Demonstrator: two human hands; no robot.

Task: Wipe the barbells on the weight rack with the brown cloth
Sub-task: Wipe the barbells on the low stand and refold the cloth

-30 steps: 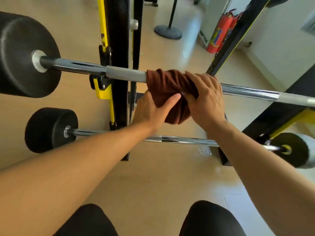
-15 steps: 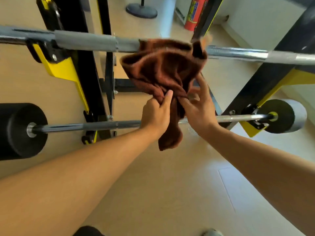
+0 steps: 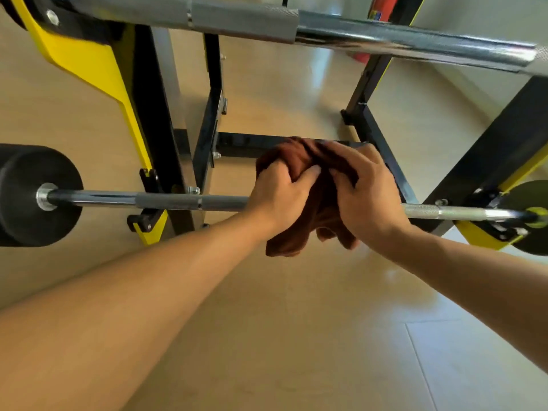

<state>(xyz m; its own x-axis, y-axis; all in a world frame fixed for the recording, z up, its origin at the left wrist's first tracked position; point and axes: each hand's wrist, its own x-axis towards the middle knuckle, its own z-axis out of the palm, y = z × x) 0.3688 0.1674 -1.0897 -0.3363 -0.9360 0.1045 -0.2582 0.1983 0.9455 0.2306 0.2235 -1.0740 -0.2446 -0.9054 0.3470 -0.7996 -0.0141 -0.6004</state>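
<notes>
The brown cloth is draped over the middle of the lower barbell, its ends hanging below the bar. My left hand and my right hand sit side by side on top of it, both closed around the cloth and the bar. The lower barbell lies across the black and yellow weight rack, with a black plate at its left end and another plate at its right. The upper barbell crosses the top of the view, bare.
The rack's black uprights and crossbar stand just behind my hands. Yellow hooks hold the bars. A red fire extinguisher stands at the far top right by the wall. Beige floor lies below.
Both hands took the cloth off the upper barbell, carried it down, and now press it around the lower barbell. The view has tilted down.
</notes>
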